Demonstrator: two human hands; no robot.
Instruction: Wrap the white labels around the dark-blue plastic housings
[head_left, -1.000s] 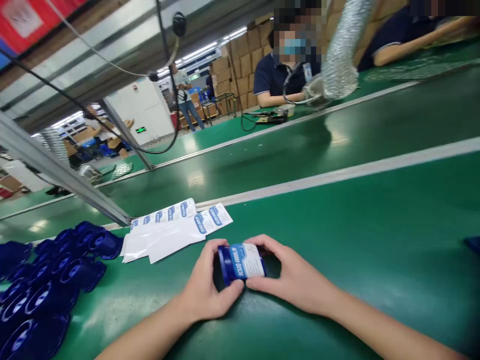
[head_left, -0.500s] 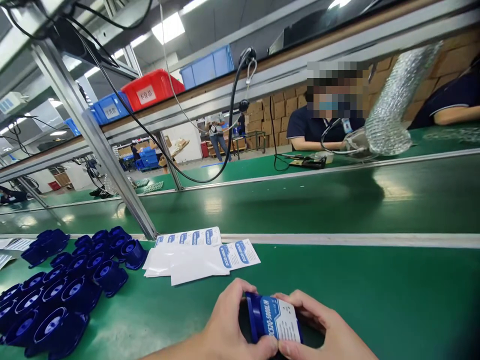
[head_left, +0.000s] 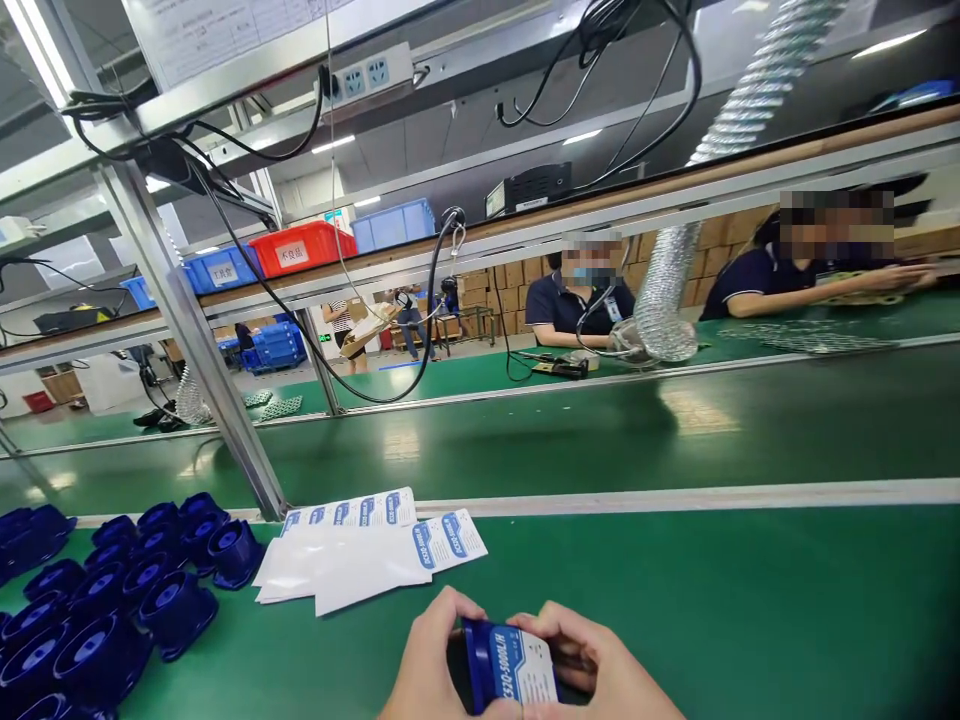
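Note:
Low in the head view, a dark blue plastic housing (head_left: 480, 668) lies on its side between my two hands, wearing a blue and white label (head_left: 523, 662) on its curved face. My left hand (head_left: 429, 662) is closed around its flanged left end. On the other side my right hand (head_left: 592, 660) grips the labelled end, fingers curled behind it. Both thumbs come together at the label's lower edge, partly cut off by the frame. Beyond my hands, label sheets (head_left: 367, 570) lie overlapped on the green bench, several blue labels showing on them.
Several more blue housings (head_left: 176, 605) stand grouped at the left. A slanting metal post (head_left: 199, 350) rises behind the sheets. A pale rail (head_left: 637, 497) borders the green work surface (head_left: 720, 610). Across the line sit two co-workers (head_left: 574, 300), near a silver duct (head_left: 664, 290).
The view has tilted up and turned slightly, so the housing and hands appear lower and further left. Both hands keep their grip on the labelled housing.

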